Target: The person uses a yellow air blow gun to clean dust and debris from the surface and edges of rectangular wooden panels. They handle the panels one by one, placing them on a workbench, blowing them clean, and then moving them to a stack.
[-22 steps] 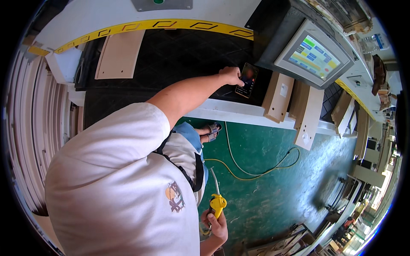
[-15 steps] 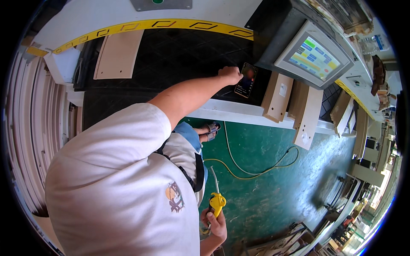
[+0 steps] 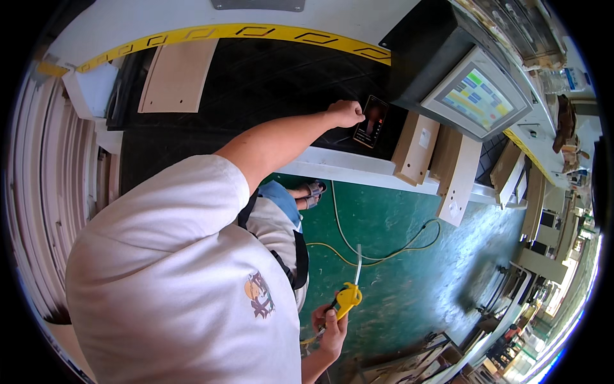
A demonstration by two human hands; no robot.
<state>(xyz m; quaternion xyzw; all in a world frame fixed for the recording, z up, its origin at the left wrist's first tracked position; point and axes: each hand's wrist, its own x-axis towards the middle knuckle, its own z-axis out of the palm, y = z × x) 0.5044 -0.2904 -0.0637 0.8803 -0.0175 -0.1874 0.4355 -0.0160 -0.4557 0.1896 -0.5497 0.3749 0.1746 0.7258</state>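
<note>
My left hand [image 3: 346, 114] is closed, with its fingers curled in, and a fingertip is at the left edge of a smartphone [image 3: 371, 123]. The phone lies lit, screen up, on a black padded surface [image 3: 275, 86]. No object shows in that hand. Lower in the picture, my right hand [image 3: 333, 328] grips a yellow air blow gun [image 3: 347, 299]. Its pale nozzle tube [image 3: 358, 264] points away over the green floor. Fingers partly hide the gun's handle.
A tilted touchscreen panel [image 3: 478, 96] on a black housing stands right of the phone. Pale boards [image 3: 417, 144] jut over the white edge, and another board [image 3: 179, 77] lies at the left. A hose [image 3: 409, 251] loops across the floor. Stacked boards [image 3: 45, 192] line the far left.
The right hand has shifted right with the blow gun, and its nozzle now leans right instead of left. The left hand remains beside the phone. The view has moved slightly.
</note>
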